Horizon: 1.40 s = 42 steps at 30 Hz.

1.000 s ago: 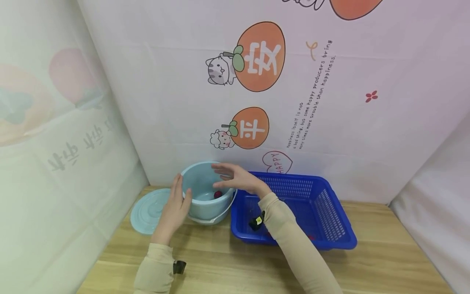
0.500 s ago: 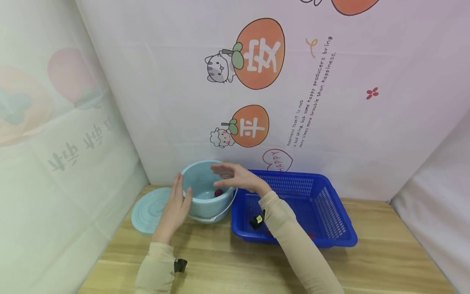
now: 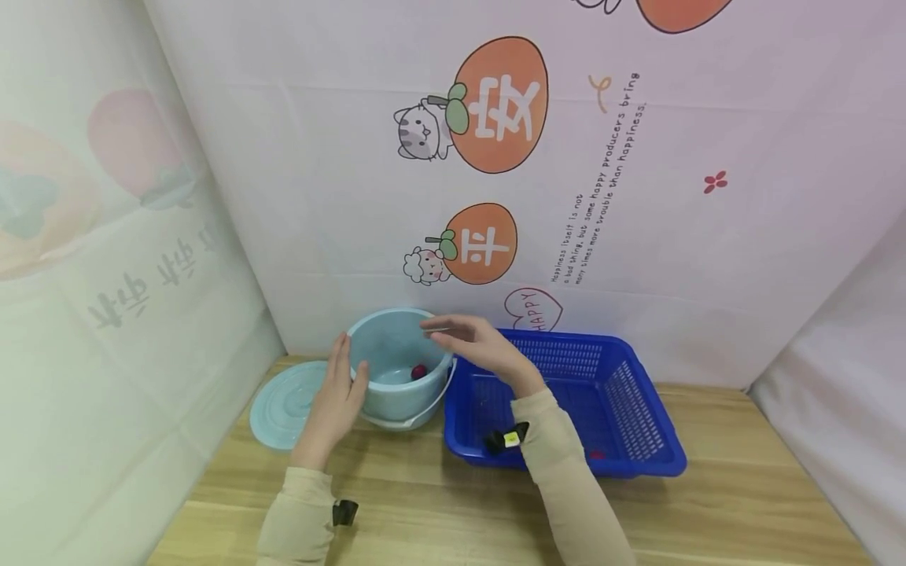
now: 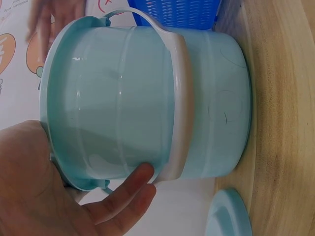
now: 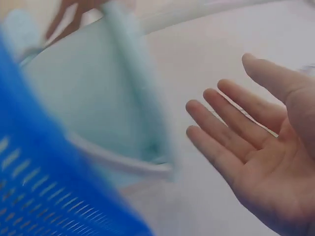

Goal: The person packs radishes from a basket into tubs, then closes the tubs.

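A light blue bucket [image 3: 405, 399] stands upright on the wooden table with its top uncovered. Inside, on its floor, lies a small round dark red item [image 3: 419, 371]; its kind is unclear. My left hand [image 3: 333, 405] rests against the bucket's left side by the rim, fingers mostly straight; in the left wrist view its fingertips lie beside the white handle [image 4: 182, 98]. Over the bucket's right edge hovers my right hand [image 3: 481, 346], holding nothing. In the right wrist view, that palm [image 5: 275, 182] and its spread fingers are apart from the blurred bucket [image 5: 83, 88].
Directly right of the bucket sits a dark blue perforated basket [image 3: 640, 413], with a bit of red [image 3: 597, 454] near its front wall. The light blue lid [image 3: 272, 417] lies left of the bucket, partly behind the left hand. A printed white cloth [image 3: 340, 196] hangs behind.
My right hand has shifted slightly right, away from the bucket's middle, and its forearm has moved with it. My left hand, the bucket and the red item stay in place.
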Motion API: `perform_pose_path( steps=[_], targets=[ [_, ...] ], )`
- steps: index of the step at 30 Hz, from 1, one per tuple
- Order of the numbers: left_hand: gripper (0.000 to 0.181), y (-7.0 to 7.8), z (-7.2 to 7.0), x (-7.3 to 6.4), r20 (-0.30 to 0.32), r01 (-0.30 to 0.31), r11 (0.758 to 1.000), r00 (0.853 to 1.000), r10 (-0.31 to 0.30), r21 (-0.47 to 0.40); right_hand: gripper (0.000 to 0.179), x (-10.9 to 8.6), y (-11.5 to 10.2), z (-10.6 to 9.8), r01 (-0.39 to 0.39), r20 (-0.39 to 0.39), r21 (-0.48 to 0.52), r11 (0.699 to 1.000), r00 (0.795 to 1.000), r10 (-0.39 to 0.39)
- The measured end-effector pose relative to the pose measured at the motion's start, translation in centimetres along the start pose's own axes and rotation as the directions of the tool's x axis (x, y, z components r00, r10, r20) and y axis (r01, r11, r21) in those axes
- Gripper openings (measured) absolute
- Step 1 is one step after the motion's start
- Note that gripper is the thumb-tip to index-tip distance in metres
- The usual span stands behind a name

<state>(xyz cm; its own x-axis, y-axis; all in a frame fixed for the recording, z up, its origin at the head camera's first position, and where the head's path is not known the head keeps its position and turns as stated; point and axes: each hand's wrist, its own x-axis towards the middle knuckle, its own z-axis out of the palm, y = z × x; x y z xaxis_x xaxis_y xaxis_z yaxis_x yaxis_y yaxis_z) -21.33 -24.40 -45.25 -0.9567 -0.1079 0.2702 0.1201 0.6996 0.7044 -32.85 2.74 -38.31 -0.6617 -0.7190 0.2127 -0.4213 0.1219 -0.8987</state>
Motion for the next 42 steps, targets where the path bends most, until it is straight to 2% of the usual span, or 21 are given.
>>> perform_pose_path(
  steps=[3,4,6,8,10,12,16,20,23,27,30,33,34,35,37,40,42],
  targets=[
    [0.073,-0.2,-0.1,-0.4,0.004,0.008,1.0,1.0,-0.008,-0.006,0.041,-2.3,-0.9,-0.2,0.046,-0.115,0.002,0.999,0.992,-0.045],
    [0.073,-0.3,-0.2,-0.5,0.006,0.012,1.0,1.0,-0.012,-0.011,0.041,-3.0,-1.1,-0.2,0.057,-0.158,-0.029,0.998,0.985,-0.061],
    [0.072,-0.4,-0.5,-0.7,0.006,0.018,1.0,1.0,-0.018,-0.025,0.045,-4.3,-1.5,-0.4,0.06,-0.234,-0.157,0.986,0.968,-0.096],
    [0.072,-0.5,-1.0,-0.8,-0.005,0.022,0.999,1.0,-0.022,-0.028,0.051,-5.4,-2.0,-0.6,0.023,-0.282,-0.308,0.951,0.953,-0.114],
    [0.072,-0.6,-1.5,-0.9,-0.017,0.021,0.999,1.0,-0.022,-0.023,0.057,-6.3,-2.4,-0.9,-0.04,-0.309,-0.441,0.897,0.945,-0.11],
    [0.072,-0.7,-2.0,-1.1,-0.025,0.025,1.0,0.999,-0.025,-0.013,0.061,-7.1,-3.0,-1.4,-0.085,-0.306,-0.506,0.859,0.948,-0.087],
    [0.073,-0.9,-3.0,-1.3,-0.033,0.023,1.0,0.999,-0.023,0.008,0.063,-8.7,-3.2,-2.4,-0.146,-0.293,-0.492,0.858,0.956,-0.005],
    [0.072,-1.3,-3.6,-1.1,-0.05,-0.003,1.0,0.999,0.004,0.025,0.066,-9.5,-2.5,-3.3,-0.196,-0.299,-0.469,0.861,0.953,0.054],
    [0.072,-1.6,-3.9,-0.9,-0.044,-0.016,1.0,0.999,0.017,0.015,0.068,-10.0,-1.8,-4.0,-0.234,-0.304,-0.46,0.856,0.948,0.096],
    [0.071,-2.7,-4.1,-1.0,-0.034,0.011,0.999,0.999,-0.013,-0.042,0.072,-11.4,-0.9,-4.5,-0.296,-0.312,-0.461,0.836,0.937,0.159],
    [0.067,-4.0,-4.6,-1.1,-0.103,0.021,0.997,0.994,-0.028,-0.07,0.074,-13.0,-0.6,-4.9,-0.337,-0.327,-0.472,0.814,0.925,0.193],
    [0.067,-5.8,-5.7,-0.9,-0.153,0.052,0.999,0.987,-0.052,-0.007,0.075,-14.9,-0.5,-5.6,-0.368,-0.346,-0.487,0.792,0.914,0.212],
    [0.069,-6.4,-6.2,-0.8,-0.144,0.078,0.996,0.987,-0.073,0.031,0.075,-15.5,-0.5,-5.8,-0.378,-0.352,-0.489,0.786,0.91,0.219],
    [0.072,-7.0,-6.6,-0.6,-0.107,0.11,0.99,0.989,-0.101,0.086,0.076,-16.0,-0.4,-6.0,-0.388,-0.357,-0.492,0.779,0.906,0.225],
    [0.08,-8.9,-7.3,-0.1,-0.004,0.163,0.963,0.986,-0.166,0.216,0.078,-16.7,-0.3,-6.3,-0.402,-0.354,-0.497,0.769,0.903,0.243],
    [0.089,-11.2,-7.9,0.5,0.138,0.184,0.904,0.957,-0.254,0.386,0.081,-16.8,0.0,-6.1,-0.413,-0.329,-0.506,0.757,0.904,0.273],
    [0.094,-12.6,-7.7,0.7,0.178,0.195,0.878,0.938,-0.297,0.437,0.083,-16.7,0.1,-6.0,-0.408,-0.306,-0.512,0.756,0.909,0.283]
  ],
)
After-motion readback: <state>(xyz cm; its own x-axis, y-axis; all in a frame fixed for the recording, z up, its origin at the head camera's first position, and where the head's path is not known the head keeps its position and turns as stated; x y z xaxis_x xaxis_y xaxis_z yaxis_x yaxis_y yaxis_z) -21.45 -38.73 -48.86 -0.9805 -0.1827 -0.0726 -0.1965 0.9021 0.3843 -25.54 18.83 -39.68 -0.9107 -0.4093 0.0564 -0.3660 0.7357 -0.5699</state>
